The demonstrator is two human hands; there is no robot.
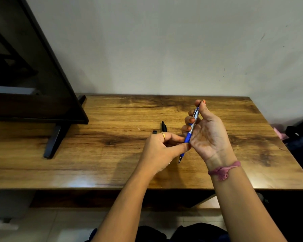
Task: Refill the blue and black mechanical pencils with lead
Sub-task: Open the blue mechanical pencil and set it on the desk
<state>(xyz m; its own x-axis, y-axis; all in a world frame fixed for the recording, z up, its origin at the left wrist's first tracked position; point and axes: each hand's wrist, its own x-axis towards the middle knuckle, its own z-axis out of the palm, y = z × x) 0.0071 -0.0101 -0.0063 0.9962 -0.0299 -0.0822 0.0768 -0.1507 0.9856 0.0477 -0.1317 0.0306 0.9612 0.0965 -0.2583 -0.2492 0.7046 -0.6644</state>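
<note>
My right hand [205,131] holds the blue mechanical pencil [188,137] above the wooden table [112,154], palm toward me, fingers curled round its clear upper barrel, thumb near the top end. The pencil tilts with its metal tip pointing down toward me. My left hand [162,151] pinches the pencil's blue grip between thumb and fingers. The black mechanical pencil [164,126] lies on the table just beyond my left hand, partly hidden by it. A small black piece [154,132] lies to its left.
A dark flat screen [33,75] on black feet stands at the table's left. A pale wall runs behind the table. Dark bags or cloth [301,137] sit off the right edge. The table's front edge [147,187] is near me.
</note>
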